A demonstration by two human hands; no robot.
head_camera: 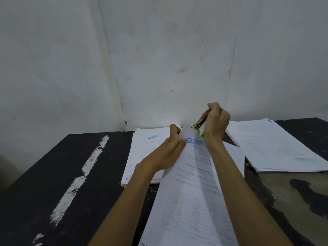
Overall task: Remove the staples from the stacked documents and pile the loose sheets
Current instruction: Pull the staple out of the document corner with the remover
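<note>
**Stapled corner worked in both hands, mid-table**

Left hand (166, 151): thumb and fingers pinch the far left corner of the stapled document (195, 183) and curl that corner up. The document runs from the near edge of the table (71, 174) toward the far edge. Its far end is lifted in the hands and its near end is cut off by the frame. A blue stamp (194, 142) sits across its top, partly shaded by the right wrist.

Right hand (215, 125): fingers curled tight round a small tool (198, 126) with a metal nose and a yellow-green body. The nose points down at the far end of the document, just beside the left thumb. Whether it touches the paper, cannot tell. The staple is too small to see.

Left pile (142, 157): sheets lying flat by the far edge, partly hidden under the left hand and the held document. It carries a second stamp (152, 137), blue, near its far end.

Right pile (276, 148): toward the far right corner, lying askew, several sheets thick. It is well apart from the left pile, with the held document between them.

The table is black with worn paint. A long white scrape runs along the left side, and there are bare patches toward the near right corner. A pale, stained wall (159, 50) stands directly behind the far edge.
</note>
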